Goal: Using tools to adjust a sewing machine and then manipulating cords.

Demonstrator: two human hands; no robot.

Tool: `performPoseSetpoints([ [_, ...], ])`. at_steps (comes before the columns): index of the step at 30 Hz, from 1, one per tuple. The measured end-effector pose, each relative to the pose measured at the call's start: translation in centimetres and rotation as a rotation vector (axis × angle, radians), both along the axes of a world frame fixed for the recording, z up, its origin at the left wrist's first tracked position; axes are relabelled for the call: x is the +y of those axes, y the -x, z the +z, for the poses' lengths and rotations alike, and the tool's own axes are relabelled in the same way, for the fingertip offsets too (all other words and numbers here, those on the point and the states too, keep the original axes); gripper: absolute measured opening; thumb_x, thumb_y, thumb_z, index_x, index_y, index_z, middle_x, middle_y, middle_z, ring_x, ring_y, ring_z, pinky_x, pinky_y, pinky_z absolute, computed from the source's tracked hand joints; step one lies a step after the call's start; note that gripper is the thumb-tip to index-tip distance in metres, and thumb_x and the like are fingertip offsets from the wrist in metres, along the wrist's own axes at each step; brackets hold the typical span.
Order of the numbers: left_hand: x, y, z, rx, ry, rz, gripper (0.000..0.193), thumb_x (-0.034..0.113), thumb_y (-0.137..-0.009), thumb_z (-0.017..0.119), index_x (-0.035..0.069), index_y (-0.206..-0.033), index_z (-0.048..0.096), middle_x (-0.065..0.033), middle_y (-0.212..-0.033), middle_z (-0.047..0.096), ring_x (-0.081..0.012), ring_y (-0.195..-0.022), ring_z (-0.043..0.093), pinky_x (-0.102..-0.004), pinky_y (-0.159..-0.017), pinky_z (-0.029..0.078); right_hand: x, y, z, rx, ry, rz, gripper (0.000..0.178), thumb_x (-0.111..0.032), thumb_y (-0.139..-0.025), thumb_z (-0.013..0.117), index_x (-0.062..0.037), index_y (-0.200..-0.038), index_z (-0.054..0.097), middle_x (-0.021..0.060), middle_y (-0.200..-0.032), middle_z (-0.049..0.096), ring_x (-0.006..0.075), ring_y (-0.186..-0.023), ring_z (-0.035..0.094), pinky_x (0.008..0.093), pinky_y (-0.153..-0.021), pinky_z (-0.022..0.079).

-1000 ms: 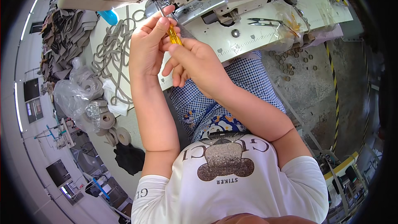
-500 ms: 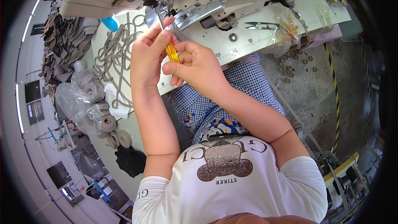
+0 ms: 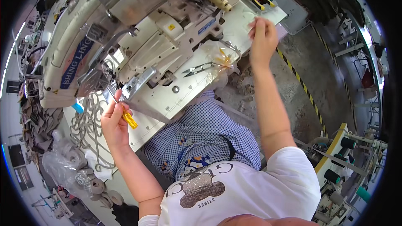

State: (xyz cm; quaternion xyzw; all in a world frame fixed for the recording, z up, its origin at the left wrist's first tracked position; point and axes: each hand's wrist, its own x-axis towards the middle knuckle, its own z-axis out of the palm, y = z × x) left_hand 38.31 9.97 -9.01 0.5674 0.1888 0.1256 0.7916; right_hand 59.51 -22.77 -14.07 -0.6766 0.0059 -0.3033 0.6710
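My left hand (image 3: 114,126) is closed round a screwdriver (image 3: 130,119) with a clear yellow handle. Its thin shaft points up toward the needle area of the sewing machine (image 3: 142,54), and whether the tip touches anything is hard to see. Far out to the right, my right hand (image 3: 264,44) hovers over the table's right end with bent fingers; the fingertips are blurred, so I cannot make out whether they hold anything. Between the hands, thread snips (image 3: 201,68) lie on the white tabletop (image 3: 157,117), beside a clear plastic bag (image 3: 222,56).
A grey cord (image 3: 86,121) lies in loops left of the machine. Plastic-wrapped rolls (image 3: 69,161) stand at the lower left. Yellow-handled pliers (image 3: 261,2) rest at the table's far right corner. A small round metal part (image 3: 175,89) sits near the front edge.
My right hand has left the screwdriver and swung far right. The left hand keeps the screwdriver by the needle area. The whole view has turned toward the right.
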Motion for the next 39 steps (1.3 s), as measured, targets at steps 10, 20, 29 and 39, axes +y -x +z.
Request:
performPoseSetpoints([
  [10, 0.0, -0.4, -0.4, 0.004, 0.017, 0.036, 0.049, 0.010, -0.082, 0.061, -0.011, -0.122, 0.041, -0.0057, -0.079, 0.059, -0.0105, -0.067, 0.056, -0.0212, -0.062, 0.048, -9.5, -17.1, 0.2, 0.273, 1.295, -0.102, 0.052, -0.043, -0.069, 0.064, -0.0044, -0.103, 0.060, 0.0180, -0.100, 0.058, 0.0305, -0.093, 0.055, 0.0354, -0.083, 0.044],
  [20, 0.2, -0.3, -0.4, 0.014, 0.026, 0.012, 0.042, 0.006, -0.081, 0.059, -0.012, -0.117, 0.047, -0.0089, -0.081, 0.061, -0.0130, -0.069, 0.058, -0.0229, -0.065, 0.049, -9.4, -19.2, 2.1, 0.507, 1.500, 0.028, 0.054, -0.046, -0.061, 0.066, -0.0036, -0.094, 0.064, 0.0208, -0.090, 0.062, 0.0327, -0.087, 0.058, 0.0380, -0.082, 0.044],
  [29, -0.3, -0.5, -0.2, 0.021, 0.006, 0.013, 0.040, 0.008, -0.081, 0.059, -0.010, -0.116, 0.050, -0.0083, -0.080, 0.060, -0.0138, -0.072, 0.056, -0.0244, -0.069, 0.047, -16.6, -12.7, -0.9, 0.416, 0.046, 0.462, 0.051, -0.033, -0.079, 0.055, -0.0038, -0.121, 0.048, 0.0075, -0.098, 0.056, 0.0165, -0.082, 0.055, 0.0257, -0.070, 0.044],
  [39, -0.2, -0.3, -0.4, 0.023, -0.009, 0.019, 0.038, 0.012, -0.083, 0.059, -0.008, -0.115, 0.052, -0.0060, -0.077, 0.060, -0.0115, -0.067, 0.057, -0.0217, -0.065, 0.047, -2.6, 9.7, 0.7, 0.310, 0.135, 1.075, 0.053, -0.031, -0.073, 0.065, -0.0018, -0.115, 0.051, 0.0069, -0.100, 0.053, 0.0188, -0.086, 0.052, 0.0293, -0.075, 0.041],
])
